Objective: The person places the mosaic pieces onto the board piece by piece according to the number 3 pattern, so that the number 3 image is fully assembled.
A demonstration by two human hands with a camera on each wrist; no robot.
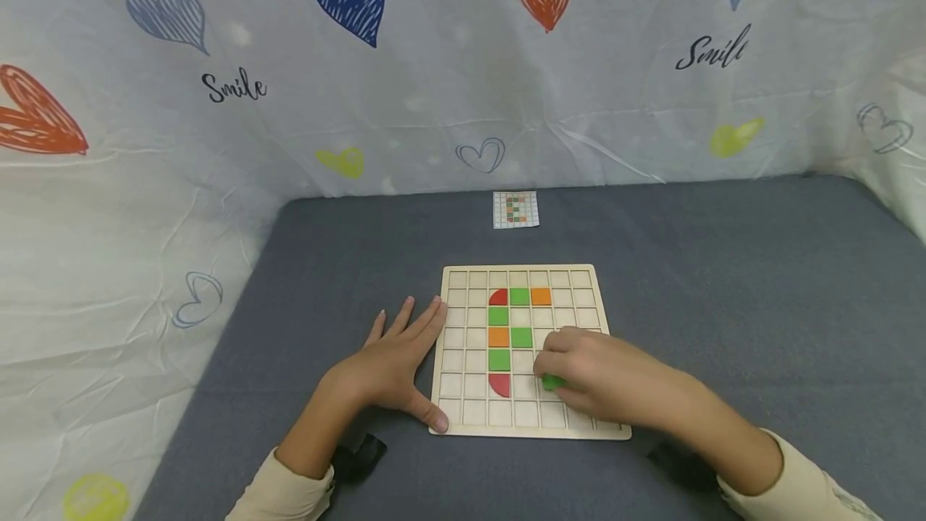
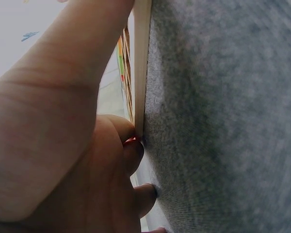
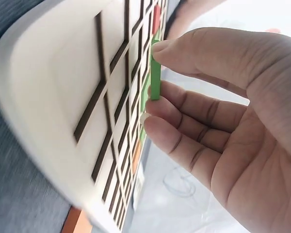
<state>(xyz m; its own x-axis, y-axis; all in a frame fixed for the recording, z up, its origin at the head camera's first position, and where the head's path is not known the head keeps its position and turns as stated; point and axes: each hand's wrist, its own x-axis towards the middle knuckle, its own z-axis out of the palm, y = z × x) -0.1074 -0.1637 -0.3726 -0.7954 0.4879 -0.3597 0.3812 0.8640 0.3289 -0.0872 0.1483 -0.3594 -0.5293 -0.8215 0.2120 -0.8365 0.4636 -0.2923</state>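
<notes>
A pale wooden grid board (image 1: 463, 408) lies on the dark grey cloth. Set in its squares are green tiles (image 1: 519, 297), orange tiles (image 1: 498, 337) and red quarter-round tiles (image 1: 499, 385), forming a column with two short rows to its right. My left hand (image 1: 383, 368) is spread along the board's left edge, thumb on the near corner and fingertips against the side. Over the right part of the grid, my right hand (image 1: 608, 376) pinches a green tile (image 3: 155, 77) between thumb and fingers. In the right wrist view this tile stands on edge, close above the squares.
A small printed pattern card (image 1: 516, 210) lies behind the board at the cloth's far edge. A white backdrop (image 1: 434, 87) with hearts and lettering rises behind. An orange piece (image 3: 77, 221) shows beside the board's edge in the right wrist view.
</notes>
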